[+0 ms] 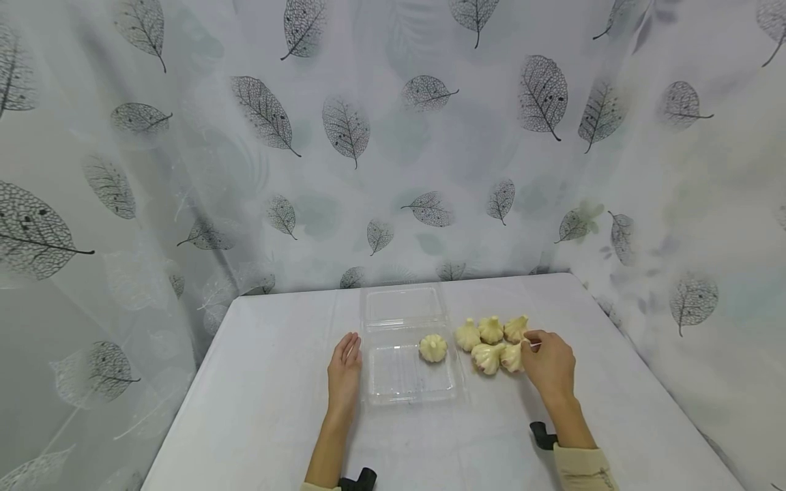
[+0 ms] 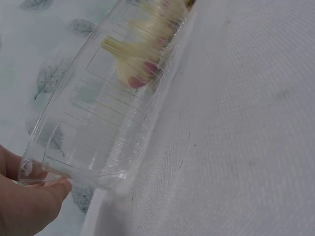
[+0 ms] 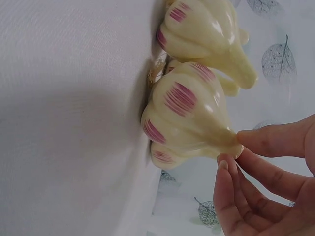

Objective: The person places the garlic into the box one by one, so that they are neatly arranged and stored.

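In the right wrist view, my right hand (image 1: 550,365) pinches the stem of a cream garlic bulb (image 3: 189,110) with purple streaks. That bulb sits at the white cloth, close against other garlic bulbs (image 3: 204,29). My left hand (image 1: 345,375) lies along the left side of an opened clear plastic clamshell box (image 1: 381,399), its fingers mostly straight. Up close, its fingertips (image 2: 61,187) touch the box's corner, part of them seen through the plastic. One garlic bulb (image 1: 432,348) sits inside the box's tray, toward the right side.
The box's hinged lid (image 1: 402,307) lies folded back toward the far table edge. Several garlic bulbs (image 1: 491,329) cluster right of the box. A white cloth covers the table (image 1: 276,382). Leaf-printed curtains (image 1: 393,170) hang behind and at both sides.
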Motion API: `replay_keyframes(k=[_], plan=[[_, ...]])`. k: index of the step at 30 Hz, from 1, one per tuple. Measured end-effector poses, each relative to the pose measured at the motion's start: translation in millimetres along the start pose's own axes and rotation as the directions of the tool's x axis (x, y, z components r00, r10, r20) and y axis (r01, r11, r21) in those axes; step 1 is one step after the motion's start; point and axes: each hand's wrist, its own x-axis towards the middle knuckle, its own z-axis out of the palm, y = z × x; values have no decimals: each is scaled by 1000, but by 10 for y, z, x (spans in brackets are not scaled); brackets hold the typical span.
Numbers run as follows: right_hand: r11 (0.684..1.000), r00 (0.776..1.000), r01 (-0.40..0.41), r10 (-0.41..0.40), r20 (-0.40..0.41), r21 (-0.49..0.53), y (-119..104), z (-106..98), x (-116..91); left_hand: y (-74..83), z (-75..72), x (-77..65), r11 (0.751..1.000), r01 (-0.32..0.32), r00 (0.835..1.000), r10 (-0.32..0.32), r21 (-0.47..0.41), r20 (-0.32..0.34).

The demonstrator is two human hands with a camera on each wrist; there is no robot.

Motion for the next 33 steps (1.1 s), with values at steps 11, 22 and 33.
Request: replay_keyframes(k=[11, 22, 33], plan=[[1000, 1000, 16, -16, 2, -1, -7, -32, 13, 16, 6, -5, 1000, 3, 1000, -3, -28, 1], [1000, 1000, -1, 1, 21, 1, -61, -84, -8, 20, 4, -13, 999, 5, 1000, -6, -34, 0], [999, 999, 32, -32, -36, 5, -96, -146, -33, 14, -5, -8, 999, 0, 1000, 1, -35, 9]])
